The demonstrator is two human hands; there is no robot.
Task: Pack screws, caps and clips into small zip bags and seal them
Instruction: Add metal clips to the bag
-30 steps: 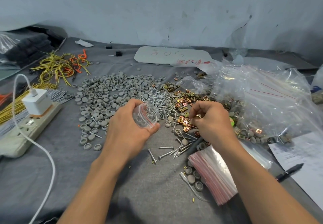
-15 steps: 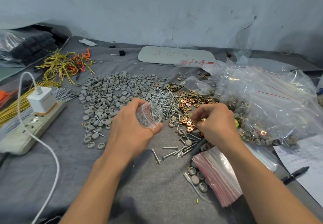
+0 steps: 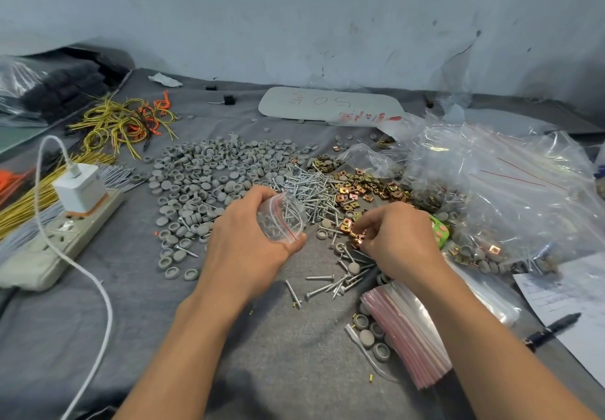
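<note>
My left hand [image 3: 248,243] grips a small clear zip bag [image 3: 283,220] with a red seal line, mouth facing right, screws inside it. My right hand [image 3: 396,239] has its fingers curled over the near edge of the copper-coloured clips [image 3: 357,197] and pinches some of them [image 3: 355,234]. A heap of silver screws [image 3: 311,190] lies just behind the bag. Grey round caps [image 3: 209,174] spread to the left. Loose screws [image 3: 327,283] lie in front of my hands.
A stack of empty zip bags [image 3: 406,328] lies at the near right, with large clear bags [image 3: 510,184] of packed parts behind. A power strip [image 3: 59,236] with a white charger and cable sits at the left, beside yellow wires [image 3: 121,121]. Paper and pen [image 3: 550,331] lie at the right.
The right hand has worked its fingers into the clips and gathered some. The left hand keeps the bag in the same spot. The view has shifted slightly.
</note>
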